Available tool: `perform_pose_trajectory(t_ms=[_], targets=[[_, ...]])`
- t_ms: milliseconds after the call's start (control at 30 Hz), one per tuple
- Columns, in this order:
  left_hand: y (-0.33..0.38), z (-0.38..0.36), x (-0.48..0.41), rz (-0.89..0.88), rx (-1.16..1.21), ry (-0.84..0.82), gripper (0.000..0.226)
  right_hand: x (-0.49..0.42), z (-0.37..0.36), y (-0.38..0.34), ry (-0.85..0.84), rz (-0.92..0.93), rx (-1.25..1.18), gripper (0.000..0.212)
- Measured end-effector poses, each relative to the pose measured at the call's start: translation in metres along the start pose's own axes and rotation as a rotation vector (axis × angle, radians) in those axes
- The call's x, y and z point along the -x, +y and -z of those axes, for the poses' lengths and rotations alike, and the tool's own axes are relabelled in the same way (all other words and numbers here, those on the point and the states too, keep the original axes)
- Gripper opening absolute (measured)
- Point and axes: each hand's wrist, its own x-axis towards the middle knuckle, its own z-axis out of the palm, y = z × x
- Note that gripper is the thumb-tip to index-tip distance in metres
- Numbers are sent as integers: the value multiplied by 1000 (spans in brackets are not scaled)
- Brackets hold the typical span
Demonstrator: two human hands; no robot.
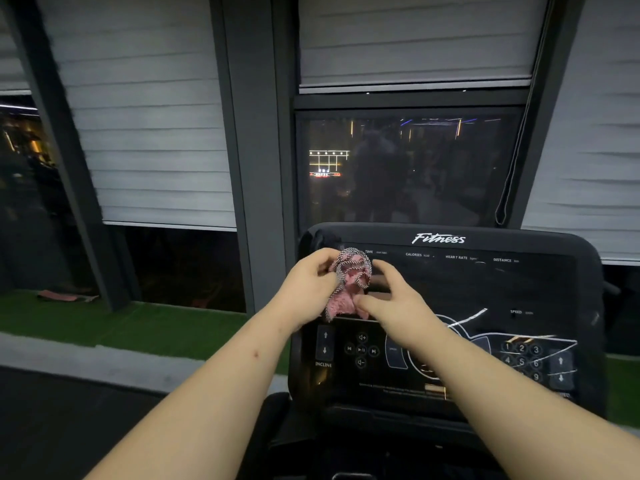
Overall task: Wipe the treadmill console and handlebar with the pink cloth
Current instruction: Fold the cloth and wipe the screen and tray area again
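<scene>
While both the left hand [311,277] and right hand [393,299] pinched the bunched pink cloth [348,285] over the treadmill console [485,289], wiping seemed barely begun, the handlebar unseen

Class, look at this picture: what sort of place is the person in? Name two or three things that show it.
Probably a gym or fitness room. A treadmill console marked "Fitness" shows time, calories and heart rate; green artificial turf covers the floor; both hands hold a pink cloth against the console.

left hand [308,277], right hand [391,299], both pinched shut
</scene>
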Motion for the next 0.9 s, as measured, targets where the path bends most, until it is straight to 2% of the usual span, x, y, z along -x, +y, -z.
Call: perform_pose_trajectory(t_ms=[67,167,233,367,433,500,567,633,733,900], targets=[[4,3,-1,6,62,-47,32,-3,-2,-3,-50,-17,-201,75],[4,6,-5,37,102,-99,36,-6,-2,-11,-36,10,-377,37],[-1,6,-9,77,40,-69,37,-7,0,-16,21,1,-360,17],[-1,9,-13,25,-308,80,32,-11,7,-27,208,-9,-39,5],[1,14,-12,-81,-573,104,38,-14,12,-32,296,24,91,13],[0,17,-15,-153,-802,88,50,-20,17,-39,380,83,207,11],[-3,14,-19,-151,-957,51,60,-29,17,-44,465,150,387,6],[-10,6,-22,-142,-1038,-4,67,-39,13,-44,495,221,595,16],[-24,-3,-23,-132,-1086,-73,77,-50,1,-27,440,259,815,34],[-37,0,-25,-171,-1113,-101,87,-48,-23,10,237,192,970,65]])
